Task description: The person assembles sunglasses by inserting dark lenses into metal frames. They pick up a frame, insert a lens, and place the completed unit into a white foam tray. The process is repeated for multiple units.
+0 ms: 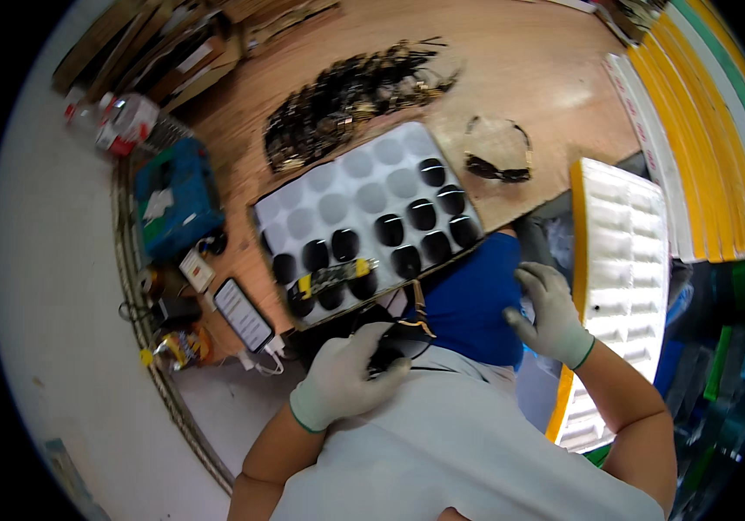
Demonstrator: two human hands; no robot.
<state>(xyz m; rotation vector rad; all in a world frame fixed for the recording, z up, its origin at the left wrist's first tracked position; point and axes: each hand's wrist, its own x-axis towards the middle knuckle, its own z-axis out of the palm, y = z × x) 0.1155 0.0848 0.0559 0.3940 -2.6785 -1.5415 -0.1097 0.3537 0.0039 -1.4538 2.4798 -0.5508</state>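
Left hand (344, 375): gloved, low at the person's front; thumb and fingers bent round the glasses, with only a small gap between them, dark lens showing in it.
Glasses (384, 359): in the left hand, just below the lens tray's near edge; a gold-coloured arm points up toward that edge.
Right hand (555, 319): gloved, fingers half bent, thumb standing well apart from them; nothing seen in its grasp. It is beside the blue cloth (476, 300); whether the fingertips touch it, I cannot tell.
Lens tray (344, 184): tilted in view on the table (555, 95); dark lenses (390, 229) fill its near and right-hand wells.
Cutter (331, 279): yellow and black, lying across lenses in the tray.
Frames (355, 100): heaped beyond the tray.
Other pair (498, 169): on the table, right of the tray.
White tray (617, 260): just right of the right hand.
Phone (244, 314): left of the lens tray.
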